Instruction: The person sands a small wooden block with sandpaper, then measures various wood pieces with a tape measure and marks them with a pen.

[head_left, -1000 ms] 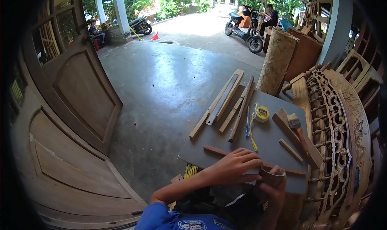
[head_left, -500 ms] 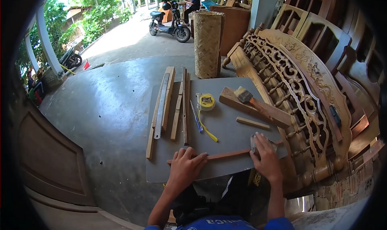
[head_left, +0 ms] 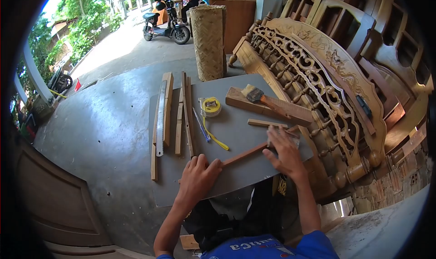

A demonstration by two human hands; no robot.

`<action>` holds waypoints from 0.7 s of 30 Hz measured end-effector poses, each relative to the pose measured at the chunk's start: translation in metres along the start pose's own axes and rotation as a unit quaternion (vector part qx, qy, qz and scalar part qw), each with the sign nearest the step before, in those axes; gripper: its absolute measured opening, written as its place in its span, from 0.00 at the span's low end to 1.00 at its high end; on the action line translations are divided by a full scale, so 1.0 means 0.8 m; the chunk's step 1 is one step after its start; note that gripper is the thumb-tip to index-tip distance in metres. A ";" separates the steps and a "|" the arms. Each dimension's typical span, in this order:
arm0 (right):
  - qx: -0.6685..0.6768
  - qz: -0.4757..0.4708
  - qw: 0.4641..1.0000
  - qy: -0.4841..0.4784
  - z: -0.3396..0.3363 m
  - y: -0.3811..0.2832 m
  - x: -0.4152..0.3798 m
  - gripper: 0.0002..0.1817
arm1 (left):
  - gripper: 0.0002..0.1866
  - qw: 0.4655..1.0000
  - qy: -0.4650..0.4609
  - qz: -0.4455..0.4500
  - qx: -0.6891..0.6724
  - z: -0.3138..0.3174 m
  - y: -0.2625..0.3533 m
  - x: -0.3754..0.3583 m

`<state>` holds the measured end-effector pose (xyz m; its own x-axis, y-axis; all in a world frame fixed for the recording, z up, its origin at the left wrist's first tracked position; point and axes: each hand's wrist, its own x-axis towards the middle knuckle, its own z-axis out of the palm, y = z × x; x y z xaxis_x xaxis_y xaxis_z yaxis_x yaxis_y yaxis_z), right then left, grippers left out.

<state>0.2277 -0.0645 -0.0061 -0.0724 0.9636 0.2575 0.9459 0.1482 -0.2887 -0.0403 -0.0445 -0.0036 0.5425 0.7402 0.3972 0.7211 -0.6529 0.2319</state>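
Note:
My left hand is closed around the left part of a thin reddish wooden strip near the table's front edge. Fingers stretched and thumb apart, my right hand lies over the strip's right part, above a greyish flat piece that it partly hides. Just behind that hand is a short light wooden stick. On the table, a yellow tape measure, a blue pen, a metal ruler and several wooden strips lie to the left. A brush rests on a wooden block.
The grey table has carved wooden panels close along its right side. Behind it stands a woven bamboo roll. Farther back are a scooter and a person. A brown door panel is at lower left.
The view has shifted, so the scene sits further left. The reddish strip now slants more steeply, its right end farther from me. My right hand has moved with it and its fingers are more spread.

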 end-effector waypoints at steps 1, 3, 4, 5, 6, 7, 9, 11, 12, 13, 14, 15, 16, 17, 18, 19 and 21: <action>-0.004 -0.027 1.000 0.000 0.004 -0.007 0.000 0.36 | 0.09 1.000 0.001 0.007 0.010 0.004 0.000 -0.001; -0.010 -0.084 0.996 -0.004 0.013 -0.015 -0.002 0.36 | 0.09 1.000 -0.001 0.009 0.023 0.009 -0.003 -0.002; 0.004 -0.087 0.996 -0.016 0.009 -0.014 0.000 0.34 | 0.09 0.999 -0.001 0.006 0.031 0.010 -0.003 -0.001; 0.043 -0.079 0.996 -0.020 0.004 -0.010 0.001 0.33 | 0.08 0.999 -0.005 0.004 0.037 0.010 -0.002 -0.001; 0.082 -0.074 0.994 -0.025 0.000 -0.005 0.003 0.32 | 0.08 0.999 -0.009 -0.002 0.044 0.009 -0.001 -0.001; 0.123 -0.070 0.989 -0.032 -0.003 -0.001 0.004 0.31 | 0.08 0.998 -0.013 -0.008 0.053 0.007 -0.001 -0.002; 0.132 -0.068 0.989 -0.014 -0.010 0.001 0.004 0.29 | 0.07 0.997 -0.009 0.009 0.074 0.002 -0.002 -0.005; 0.113 -0.088 0.990 0.013 -0.008 0.009 0.008 0.29 | 0.07 0.998 -0.024 0.025 0.051 -0.007 0.002 -0.009; 0.090 -0.100 0.991 0.024 -0.006 0.012 0.012 0.28 | 0.08 0.998 -0.043 0.032 0.018 -0.019 0.008 -0.011; 0.066 -0.110 0.991 0.034 -0.004 0.017 0.015 0.27 | 0.08 0.997 -0.062 0.041 -0.017 -0.031 0.014 -0.012; 0.042 -0.119 0.991 0.044 -0.003 0.021 0.016 0.27 | 0.10 0.995 -0.067 0.048 -0.060 -0.046 0.019 -0.014; 0.056 -0.134 0.988 0.062 -0.002 0.022 0.015 0.26 | 0.11 0.990 -0.073 0.055 -0.103 -0.065 0.021 -0.016; 0.070 -0.150 0.983 0.080 -0.002 0.022 0.015 0.25 | 0.13 0.984 -0.078 0.062 -0.145 -0.077 0.018 -0.016; 0.084 -0.167 0.977 0.098 -0.001 0.021 0.016 0.24 | 0.13 0.970 -0.068 0.092 -0.215 -0.084 0.008 -0.016; 0.093 -0.159 0.977 0.109 -0.001 0.019 0.016 0.23 | 0.13 0.949 -0.059 0.121 -0.284 -0.093 -0.006 -0.016; 0.103 -0.150 0.976 0.120 -0.002 0.015 0.014 0.23 | 0.14 0.923 -0.050 0.149 -0.351 -0.099 -0.015 -0.017; 0.155 -0.120 0.969 0.149 0.004 0.006 0.018 0.23 | 0.12 0.855 0.028 0.077 -0.512 -0.097 -0.022 -0.011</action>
<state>0.2305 -0.0494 -0.0065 -0.1406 0.7924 0.5936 0.7694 0.4648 -0.4381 -0.0914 -0.0518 0.0576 0.5558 0.6418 0.5283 -0.1287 -0.5614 0.8175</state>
